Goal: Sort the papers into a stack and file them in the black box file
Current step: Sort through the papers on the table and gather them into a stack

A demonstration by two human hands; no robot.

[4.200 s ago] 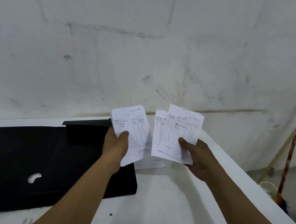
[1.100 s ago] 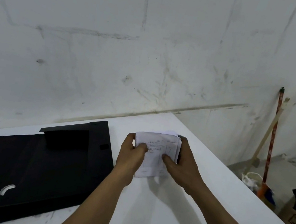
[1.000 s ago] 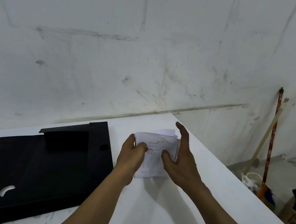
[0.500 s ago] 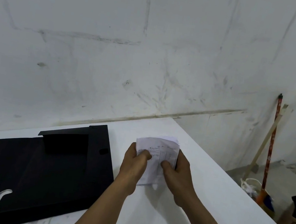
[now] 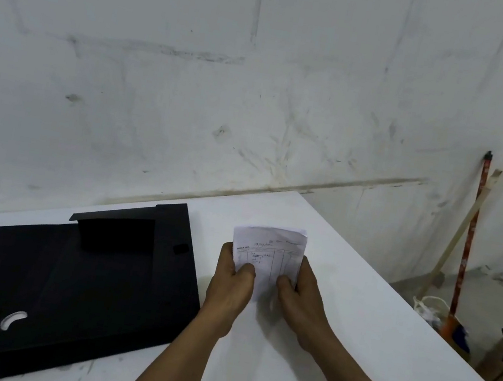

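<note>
Both hands, left hand [image 5: 231,281] and right hand [image 5: 300,292], pinch the upright papers [image 5: 268,252] over the worktop [image 5: 341,303], while the black box file [image 5: 65,276] lies open leftward, nearer the left hand.

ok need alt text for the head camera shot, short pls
Both hands, left and right, hold a small stack of papers upright over a white table. A black box file lies open and flat to the left, against a scuffed white wall.
</note>
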